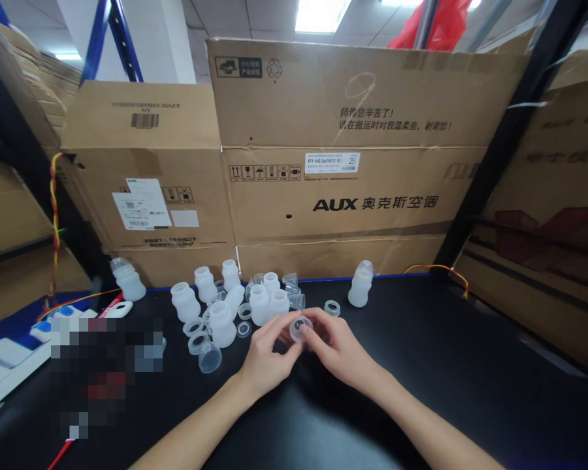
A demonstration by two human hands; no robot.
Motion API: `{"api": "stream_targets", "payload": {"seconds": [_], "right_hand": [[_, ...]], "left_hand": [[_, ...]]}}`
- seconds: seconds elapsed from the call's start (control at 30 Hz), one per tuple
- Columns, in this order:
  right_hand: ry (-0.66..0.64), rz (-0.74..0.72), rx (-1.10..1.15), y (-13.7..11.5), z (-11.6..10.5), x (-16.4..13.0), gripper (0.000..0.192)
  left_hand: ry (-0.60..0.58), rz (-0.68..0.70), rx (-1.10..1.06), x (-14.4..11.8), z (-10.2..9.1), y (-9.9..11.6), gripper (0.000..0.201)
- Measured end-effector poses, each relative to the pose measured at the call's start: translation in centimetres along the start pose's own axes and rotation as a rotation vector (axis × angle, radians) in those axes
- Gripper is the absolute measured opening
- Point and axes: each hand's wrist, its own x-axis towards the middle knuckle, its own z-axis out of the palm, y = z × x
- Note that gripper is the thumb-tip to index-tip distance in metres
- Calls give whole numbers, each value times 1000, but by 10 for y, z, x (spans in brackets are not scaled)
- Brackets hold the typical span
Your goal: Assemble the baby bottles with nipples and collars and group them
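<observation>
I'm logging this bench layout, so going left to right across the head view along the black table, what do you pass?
Capped bottle → cluster of open bottles → left hand → small ring part held in both hands → right hand → lone capped bottle.

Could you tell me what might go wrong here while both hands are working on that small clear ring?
The left hand and right hand hold the clear ring only at the fingertips, so it might slip and roll across the black table. The crowded bottles and loose caps sit just beyond the left hand; a careless reach could topple several. The lone bottle to the right also looks easy to knock.
</observation>
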Motion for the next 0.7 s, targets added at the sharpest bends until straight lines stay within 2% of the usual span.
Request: {"api": "stream_targets", "payload": {"seconds": [0.1,0.2,0.3,0.4,0.53,0.63,0.7], "right_hand": [[55,-18,11,0,6,1,27],[147,-44,-16,0,9,0,24],[199,-95,-53,2,12,-1,24],[197,-166,-74,3,15,-2,26],[117,-167,0,1,17,-5,33],[118,-75,201,0,19,-6,42],[122,-14,345,1,21,-6,48]], "left_hand": [[-87,9,-9,-2,-3,10,50],[-117,-26,-72,-2,-5,16,48],[-51,-147,-101,-2,-1,15,37],[49,-257,-80,-2,3,10,29],[120,-146,-24,1,-1,9,22],[163,-23,21,4,-6,12,21],[138,71,49,4,-8,12,23]]}}
